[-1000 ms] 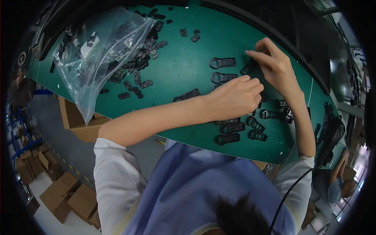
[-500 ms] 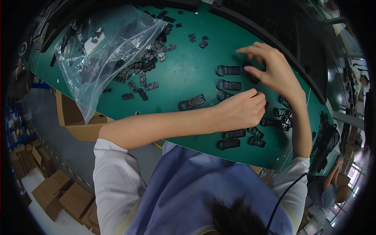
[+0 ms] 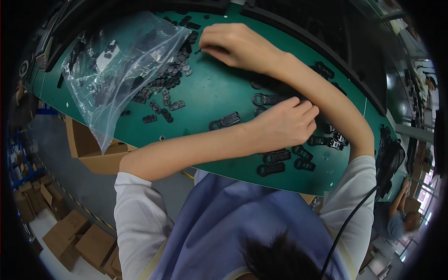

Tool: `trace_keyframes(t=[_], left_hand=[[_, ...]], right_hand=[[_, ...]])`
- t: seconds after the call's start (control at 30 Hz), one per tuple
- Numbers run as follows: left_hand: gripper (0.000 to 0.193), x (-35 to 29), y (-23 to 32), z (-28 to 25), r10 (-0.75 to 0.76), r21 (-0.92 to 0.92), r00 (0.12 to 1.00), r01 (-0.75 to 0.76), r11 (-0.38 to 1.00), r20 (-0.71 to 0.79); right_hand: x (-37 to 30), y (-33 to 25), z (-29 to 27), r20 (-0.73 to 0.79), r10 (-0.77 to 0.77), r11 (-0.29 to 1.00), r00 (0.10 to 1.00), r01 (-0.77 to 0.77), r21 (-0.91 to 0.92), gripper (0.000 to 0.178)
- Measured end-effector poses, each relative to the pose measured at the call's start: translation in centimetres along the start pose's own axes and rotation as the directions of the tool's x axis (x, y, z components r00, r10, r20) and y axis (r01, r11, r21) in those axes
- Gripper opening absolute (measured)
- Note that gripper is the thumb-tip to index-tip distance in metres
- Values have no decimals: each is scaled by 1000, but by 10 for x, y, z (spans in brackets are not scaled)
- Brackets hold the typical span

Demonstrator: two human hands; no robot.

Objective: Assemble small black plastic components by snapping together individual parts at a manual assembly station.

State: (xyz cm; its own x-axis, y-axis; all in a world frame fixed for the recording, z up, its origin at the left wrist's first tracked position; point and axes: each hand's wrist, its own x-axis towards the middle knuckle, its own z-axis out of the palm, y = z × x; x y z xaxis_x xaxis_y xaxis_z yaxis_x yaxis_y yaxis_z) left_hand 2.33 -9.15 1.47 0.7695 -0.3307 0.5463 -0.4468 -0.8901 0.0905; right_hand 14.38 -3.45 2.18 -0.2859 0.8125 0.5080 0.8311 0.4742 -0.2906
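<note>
My left hand (image 3: 287,122) is closed with curled fingers over the middle of the green table (image 3: 205,95); whatever it may hold is hidden under it. My right hand (image 3: 235,45) reaches across to the far side with fingers pinched, and a small black part (image 3: 198,51) shows at its fingertips. Just left of it lies a heap of small black plastic pieces (image 3: 172,70). Longer black plastic parts with a ring at one end, such as a ringed part (image 3: 225,120), lie around my left hand. Nearer my body are further ringed parts (image 3: 270,169).
A clear plastic bag (image 3: 100,88) with black pieces inside covers the table's left end and hangs over its edge. Below stands an open cardboard box (image 3: 95,156). Black parts (image 3: 336,140) lie near my right forearm. Another person (image 3: 401,221) is at the far right.
My right hand has swept left from above the ringed parts to beside the heap, and its fingers have closed to a pinch. My left hand has stayed nearly still.
</note>
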Motion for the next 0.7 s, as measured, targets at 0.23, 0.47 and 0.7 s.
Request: trace_keyframes(t=[0.23,0.47,0.7], left_hand=[[14,9,-74,-31,-137,-73,989,141,987,51],[9,6,-70,-9,-279,-368,942,330,869,186],[18,6,-66,-5,-370,-489,920,385,783,132]], right_hand=[[-71,-21,-118,-174,122,916,977,-178,-359,20],[-136,-77,-88,-205,596,802,777,-589,101,15],[-145,-74,-69,-219,576,802,787,-597,-37,16]])
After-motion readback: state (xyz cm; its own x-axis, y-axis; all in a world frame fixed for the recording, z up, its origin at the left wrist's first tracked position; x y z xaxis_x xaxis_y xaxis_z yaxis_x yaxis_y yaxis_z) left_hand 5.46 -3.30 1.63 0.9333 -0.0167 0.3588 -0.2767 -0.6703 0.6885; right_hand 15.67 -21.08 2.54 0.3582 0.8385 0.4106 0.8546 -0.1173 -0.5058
